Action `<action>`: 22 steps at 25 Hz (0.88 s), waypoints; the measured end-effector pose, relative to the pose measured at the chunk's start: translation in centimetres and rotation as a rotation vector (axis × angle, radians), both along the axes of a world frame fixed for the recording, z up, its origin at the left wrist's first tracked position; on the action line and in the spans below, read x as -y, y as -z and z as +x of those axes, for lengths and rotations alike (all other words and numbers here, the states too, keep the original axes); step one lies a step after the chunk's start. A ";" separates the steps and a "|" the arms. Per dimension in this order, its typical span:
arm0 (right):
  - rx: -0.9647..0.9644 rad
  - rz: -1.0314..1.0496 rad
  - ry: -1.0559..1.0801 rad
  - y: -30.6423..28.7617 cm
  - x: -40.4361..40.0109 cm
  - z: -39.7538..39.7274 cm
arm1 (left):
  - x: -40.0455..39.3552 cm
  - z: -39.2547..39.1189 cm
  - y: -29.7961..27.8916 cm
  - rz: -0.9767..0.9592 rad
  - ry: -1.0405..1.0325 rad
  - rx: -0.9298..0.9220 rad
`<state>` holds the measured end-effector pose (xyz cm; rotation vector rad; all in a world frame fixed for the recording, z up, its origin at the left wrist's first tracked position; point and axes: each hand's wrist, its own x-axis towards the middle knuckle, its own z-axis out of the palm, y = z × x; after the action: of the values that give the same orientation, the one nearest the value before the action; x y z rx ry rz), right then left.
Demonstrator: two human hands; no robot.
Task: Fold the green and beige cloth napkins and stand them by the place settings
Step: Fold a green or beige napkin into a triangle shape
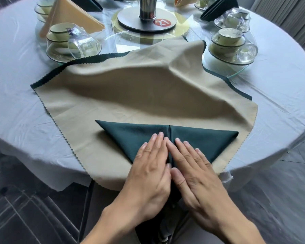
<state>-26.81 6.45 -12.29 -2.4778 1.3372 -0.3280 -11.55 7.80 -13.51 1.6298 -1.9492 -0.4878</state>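
A dark green napkin (206, 138), folded into a downward-pointing triangle with a centre seam, lies near the table's front edge. It rests on an unfolded beige napkin (130, 92), whose far part bulges up in a hump. More dark green cloth (227, 80) peeks out beneath the beige one's edges. My left hand (151, 170) presses flat on the left half of the green triangle. Beside it, my right hand (195, 169) presses flat on the right half. Their fingers meet at the seam.
The round table has a white cloth (16, 95) and a glass turntable (243, 72) with a metal stand (146, 18). Place settings of bowls and upturned glasses stand at the left (72, 43) and right (231, 46). Folded beige (72, 14) and green (218, 9) napkins stand farther back.
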 end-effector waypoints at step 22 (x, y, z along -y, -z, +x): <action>-0.182 -0.185 0.049 1.5 -0.1 0.3 | 11.3 4.0 -5.6 0.309 0.459 0.183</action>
<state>-26.54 6.52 -13.77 -2.6851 1.5032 -0.2523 -7.50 -3.52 -7.91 1.4334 -2.5024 -0.8799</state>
